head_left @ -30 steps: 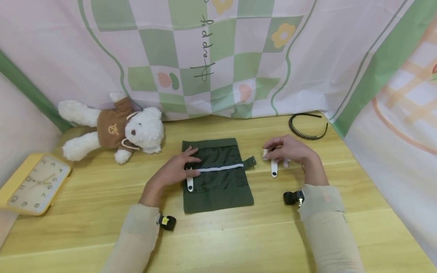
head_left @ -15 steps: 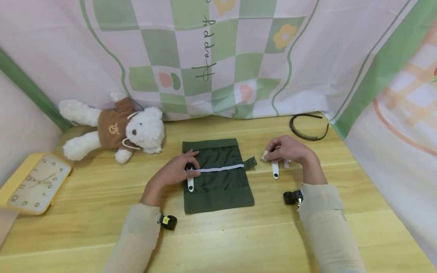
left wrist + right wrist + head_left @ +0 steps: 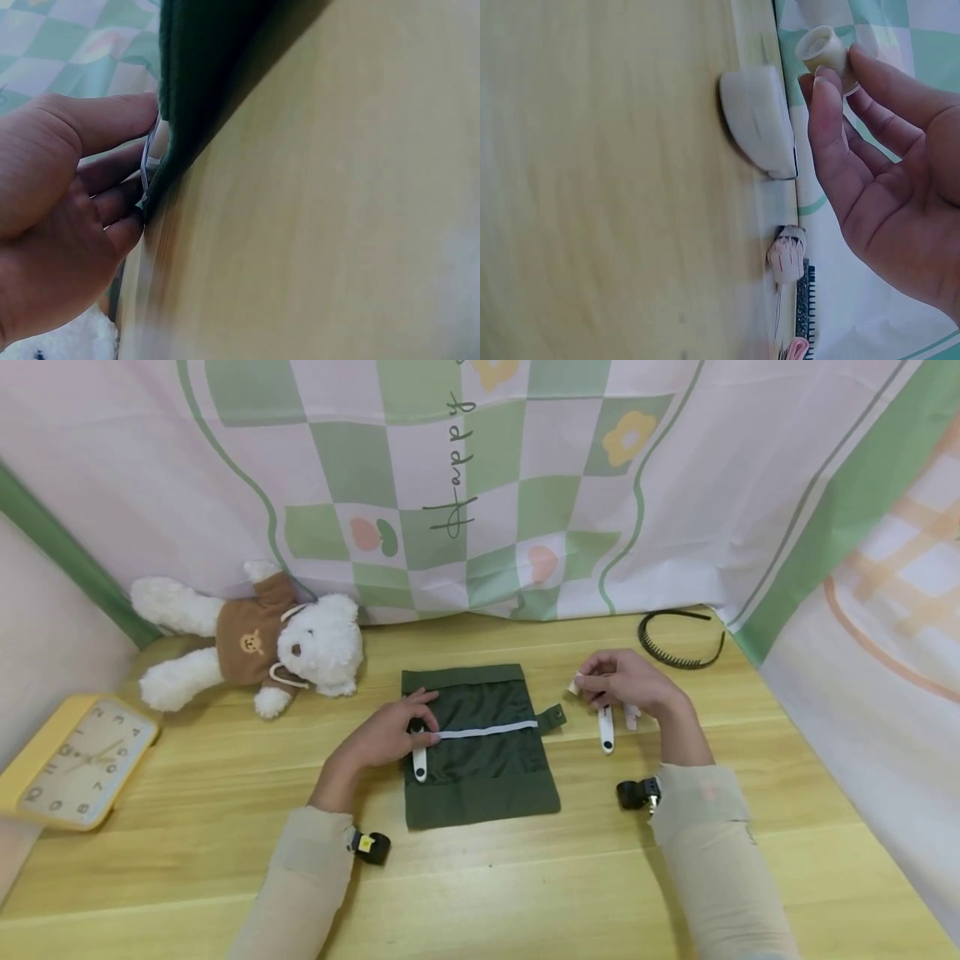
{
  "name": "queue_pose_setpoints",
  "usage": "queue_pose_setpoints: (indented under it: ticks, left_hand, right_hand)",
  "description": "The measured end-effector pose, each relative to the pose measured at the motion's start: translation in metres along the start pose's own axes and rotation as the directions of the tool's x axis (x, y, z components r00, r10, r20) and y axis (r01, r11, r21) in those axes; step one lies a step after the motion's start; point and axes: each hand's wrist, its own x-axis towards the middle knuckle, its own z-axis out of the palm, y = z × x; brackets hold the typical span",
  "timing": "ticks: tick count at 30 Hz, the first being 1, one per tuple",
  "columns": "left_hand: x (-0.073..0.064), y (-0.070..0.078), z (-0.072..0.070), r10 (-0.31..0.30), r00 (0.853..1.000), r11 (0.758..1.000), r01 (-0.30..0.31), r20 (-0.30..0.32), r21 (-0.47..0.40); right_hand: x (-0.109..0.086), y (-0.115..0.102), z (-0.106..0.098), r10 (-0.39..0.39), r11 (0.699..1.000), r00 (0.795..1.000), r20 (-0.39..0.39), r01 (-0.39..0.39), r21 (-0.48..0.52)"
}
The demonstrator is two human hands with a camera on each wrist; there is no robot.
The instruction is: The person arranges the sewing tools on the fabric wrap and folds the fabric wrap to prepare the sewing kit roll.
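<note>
My left hand (image 3: 386,731) rests on the left side of a dark green cloth roll (image 3: 480,797), thumb at the white elastic strip (image 3: 487,729). A slim white-handled tool (image 3: 420,764) with a dark hole lies under that strip, its upper part hidden by the hand. In the left wrist view, thumb and fingertips touch the edge of the cloth. Right of the roll, my right hand (image 3: 630,681) pinches a small cream spool-like piece (image 3: 826,52) between thumb and fingertips, raised off the table. Below it lies another white tool (image 3: 607,732), partly covered by the hand.
A small pale pink item (image 3: 632,717) lies beside the right-hand white tool. A black toothed headband (image 3: 667,658) is at the back right. A white plush bear (image 3: 322,643) in a brown top and a yellow clock (image 3: 82,764) occupy the left side.
My right hand has shifted slightly up and left, lifting and tilting the cream piece. The left hand and the cloth roll stay in place.
</note>
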Motion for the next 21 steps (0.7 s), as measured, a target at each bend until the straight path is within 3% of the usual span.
queue_pose_setpoints:
  ticks: [21]
  left_hand:
    - [-0.001,0.002,-0.001,-0.005,1.000,1.000,0.005,0.008,-0.012]
  right_hand:
    - [0.011,-0.010,0.014,-0.085,0.996,0.996,-0.021,0.084,-0.017]
